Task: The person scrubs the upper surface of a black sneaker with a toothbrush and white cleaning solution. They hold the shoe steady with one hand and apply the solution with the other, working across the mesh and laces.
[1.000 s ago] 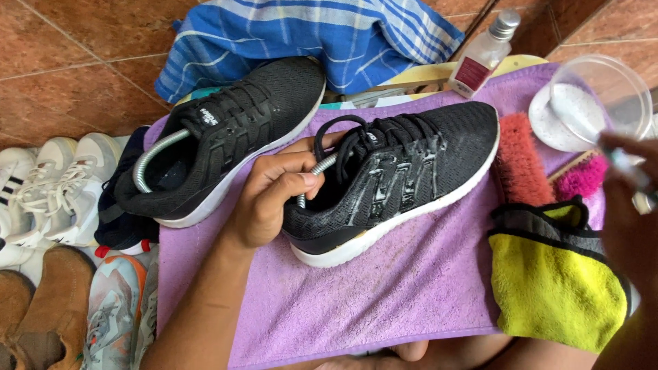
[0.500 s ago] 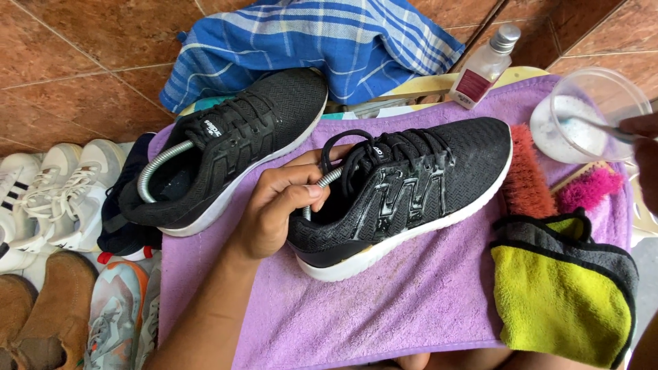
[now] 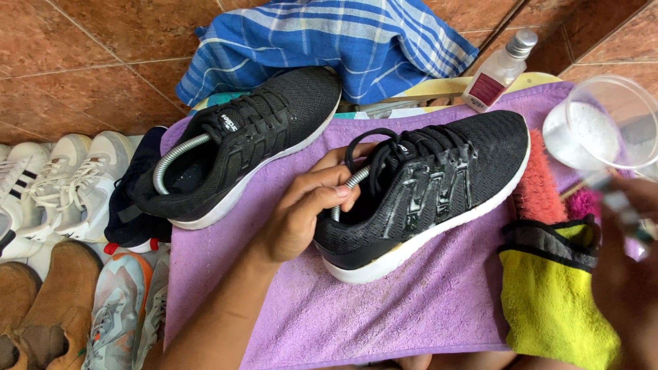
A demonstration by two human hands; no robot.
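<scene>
My left hand (image 3: 305, 216) grips the heel collar of a black mesh sneaker (image 3: 445, 185) with a white sole, lying on a purple towel (image 3: 384, 308). The shoe's side stripes look wet and shiny. A second black sneaker (image 3: 240, 137) lies to the left, partly on the towel. My right hand (image 3: 627, 270) is blurred at the right edge, holding a small brush-like tool whose shape I cannot make out. It is just below a clear plastic cup (image 3: 606, 123) holding white liquid.
A red scrub brush (image 3: 538, 188) and a yellow-and-grey cloth (image 3: 555, 294) lie right of the held shoe. A small clear bottle (image 3: 499, 68) and a blue striped cloth (image 3: 329, 41) sit behind. Several pairs of shoes (image 3: 62, 178) line the tiled floor at left.
My right hand has dropped from the cup's rim to the lower right edge. My left hand keeps its grip on the shoe.
</scene>
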